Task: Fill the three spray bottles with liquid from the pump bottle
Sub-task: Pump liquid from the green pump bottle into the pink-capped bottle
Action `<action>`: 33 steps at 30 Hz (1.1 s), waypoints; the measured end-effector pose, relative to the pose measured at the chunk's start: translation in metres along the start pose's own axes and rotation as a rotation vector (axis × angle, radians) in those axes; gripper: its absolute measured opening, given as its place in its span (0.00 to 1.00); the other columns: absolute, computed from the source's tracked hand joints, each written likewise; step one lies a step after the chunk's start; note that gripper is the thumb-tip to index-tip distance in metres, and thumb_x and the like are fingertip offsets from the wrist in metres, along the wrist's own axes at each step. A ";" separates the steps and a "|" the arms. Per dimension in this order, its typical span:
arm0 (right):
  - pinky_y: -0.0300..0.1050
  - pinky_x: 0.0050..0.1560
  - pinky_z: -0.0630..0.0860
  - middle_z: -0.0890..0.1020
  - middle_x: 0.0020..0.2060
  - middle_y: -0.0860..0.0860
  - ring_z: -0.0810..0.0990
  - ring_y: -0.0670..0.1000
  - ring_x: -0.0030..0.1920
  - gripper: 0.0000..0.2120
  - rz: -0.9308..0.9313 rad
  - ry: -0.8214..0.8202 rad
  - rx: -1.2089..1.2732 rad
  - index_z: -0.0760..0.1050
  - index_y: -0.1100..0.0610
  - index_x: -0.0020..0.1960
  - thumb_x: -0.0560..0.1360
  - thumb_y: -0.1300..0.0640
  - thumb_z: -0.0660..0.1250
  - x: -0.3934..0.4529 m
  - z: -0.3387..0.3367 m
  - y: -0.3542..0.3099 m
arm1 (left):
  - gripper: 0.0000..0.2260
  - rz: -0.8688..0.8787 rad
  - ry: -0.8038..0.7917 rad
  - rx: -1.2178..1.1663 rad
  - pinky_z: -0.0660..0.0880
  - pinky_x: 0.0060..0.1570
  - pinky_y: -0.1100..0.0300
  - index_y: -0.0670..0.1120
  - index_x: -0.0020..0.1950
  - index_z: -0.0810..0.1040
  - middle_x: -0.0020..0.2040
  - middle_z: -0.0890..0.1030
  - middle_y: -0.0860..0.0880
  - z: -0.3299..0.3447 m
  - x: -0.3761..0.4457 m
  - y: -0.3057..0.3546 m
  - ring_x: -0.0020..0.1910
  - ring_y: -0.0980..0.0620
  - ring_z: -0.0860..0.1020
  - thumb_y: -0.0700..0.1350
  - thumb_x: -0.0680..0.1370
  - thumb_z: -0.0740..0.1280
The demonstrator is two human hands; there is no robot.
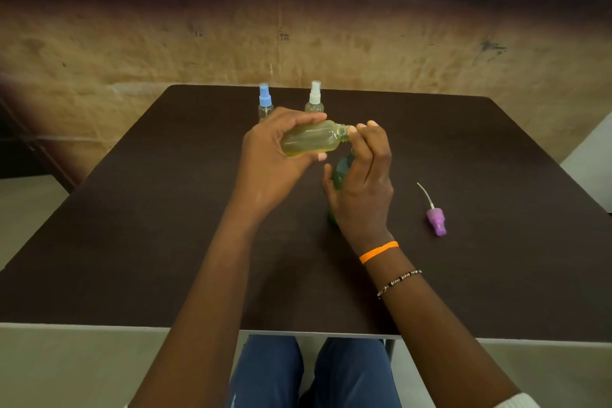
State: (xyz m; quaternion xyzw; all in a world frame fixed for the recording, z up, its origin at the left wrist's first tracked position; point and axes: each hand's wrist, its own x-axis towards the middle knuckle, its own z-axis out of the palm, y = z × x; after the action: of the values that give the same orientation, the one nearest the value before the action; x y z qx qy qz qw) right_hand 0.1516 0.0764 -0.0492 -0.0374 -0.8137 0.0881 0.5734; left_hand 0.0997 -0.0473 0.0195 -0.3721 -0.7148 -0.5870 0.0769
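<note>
Three spray bottles in all. One uncapped bottle (309, 139), full of yellow liquid, lying sideways in left hand (275, 156), fingers curled round it, neck against green pump bottle (341, 172). Right hand (361, 182) on pump bottle, mostly hiding it; grip not clear. Two capped bottles upright at far edge of dark counter (165, 225): blue-capped bottle (265, 103), white-capped bottle (314, 98). One purple spray cap (436, 219) lying on counter, right of hands.
</note>
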 end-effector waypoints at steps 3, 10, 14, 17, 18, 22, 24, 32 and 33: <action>0.46 0.64 0.72 0.64 0.60 0.55 0.67 0.57 0.66 0.32 0.024 0.029 0.030 0.62 0.60 0.64 0.65 0.68 0.74 0.000 0.002 0.000 | 0.23 0.002 -0.015 0.009 0.74 0.55 0.65 0.49 0.56 0.80 0.49 0.78 0.57 -0.002 0.000 -0.001 0.52 0.59 0.78 0.34 0.64 0.76; 0.48 0.71 0.65 0.61 0.66 0.56 0.61 0.59 0.70 0.34 -0.010 -0.045 -0.020 0.59 0.62 0.69 0.68 0.65 0.73 -0.001 -0.003 0.000 | 0.23 0.005 0.006 -0.009 0.72 0.53 0.70 0.49 0.56 0.80 0.49 0.78 0.58 0.000 0.000 0.001 0.51 0.63 0.77 0.34 0.65 0.76; 0.51 0.67 0.70 0.62 0.64 0.56 0.63 0.58 0.68 0.34 -0.011 -0.021 0.002 0.60 0.62 0.67 0.67 0.66 0.73 0.000 -0.002 0.000 | 0.23 0.002 0.011 -0.017 0.73 0.53 0.70 0.50 0.56 0.79 0.49 0.79 0.58 0.001 0.001 0.001 0.51 0.62 0.78 0.34 0.65 0.76; 0.51 0.61 0.74 0.64 0.60 0.55 0.66 0.58 0.64 0.32 0.022 0.037 0.026 0.62 0.61 0.64 0.65 0.69 0.74 0.000 0.003 0.000 | 0.23 -0.012 -0.002 -0.008 0.73 0.54 0.68 0.51 0.56 0.80 0.49 0.78 0.59 0.000 -0.001 -0.002 0.52 0.62 0.78 0.34 0.64 0.76; 0.50 0.61 0.74 0.64 0.59 0.55 0.67 0.57 0.63 0.32 0.031 0.047 0.032 0.63 0.61 0.63 0.64 0.69 0.74 -0.001 0.004 0.000 | 0.23 -0.013 -0.007 -0.007 0.74 0.54 0.67 0.51 0.55 0.80 0.49 0.79 0.59 0.000 -0.002 -0.003 0.52 0.61 0.78 0.34 0.64 0.76; 0.52 0.63 0.73 0.63 0.62 0.55 0.65 0.58 0.66 0.33 0.024 0.011 0.046 0.62 0.61 0.65 0.66 0.68 0.74 -0.001 0.002 -0.001 | 0.23 0.002 -0.004 -0.008 0.73 0.54 0.67 0.51 0.56 0.79 0.49 0.78 0.58 0.000 -0.002 -0.001 0.52 0.61 0.78 0.34 0.64 0.76; 0.53 0.65 0.71 0.62 0.64 0.56 0.63 0.59 0.69 0.34 0.002 -0.028 0.050 0.60 0.62 0.67 0.67 0.67 0.73 0.001 -0.001 0.000 | 0.23 -0.009 0.005 -0.024 0.73 0.54 0.67 0.50 0.56 0.80 0.49 0.79 0.57 0.000 -0.001 0.000 0.52 0.62 0.78 0.34 0.65 0.76; 0.49 0.65 0.71 0.63 0.61 0.55 0.65 0.58 0.67 0.33 0.019 -0.006 0.086 0.62 0.61 0.65 0.66 0.68 0.74 0.001 0.000 0.002 | 0.23 -0.022 0.004 -0.028 0.75 0.56 0.63 0.51 0.55 0.80 0.49 0.79 0.58 0.001 -0.001 -0.001 0.53 0.59 0.78 0.34 0.64 0.77; 0.51 0.63 0.73 0.63 0.60 0.55 0.66 0.58 0.66 0.32 0.031 0.001 0.094 0.62 0.60 0.64 0.65 0.68 0.74 0.000 0.001 0.002 | 0.23 -0.026 0.000 -0.023 0.75 0.56 0.63 0.51 0.56 0.80 0.49 0.79 0.58 0.000 -0.002 -0.001 0.53 0.60 0.78 0.34 0.64 0.77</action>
State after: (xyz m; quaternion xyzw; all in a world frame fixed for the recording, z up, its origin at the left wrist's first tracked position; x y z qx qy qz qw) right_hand 0.1505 0.0779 -0.0494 -0.0231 -0.8076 0.1350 0.5737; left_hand 0.1002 -0.0478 0.0173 -0.3634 -0.7128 -0.5964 0.0649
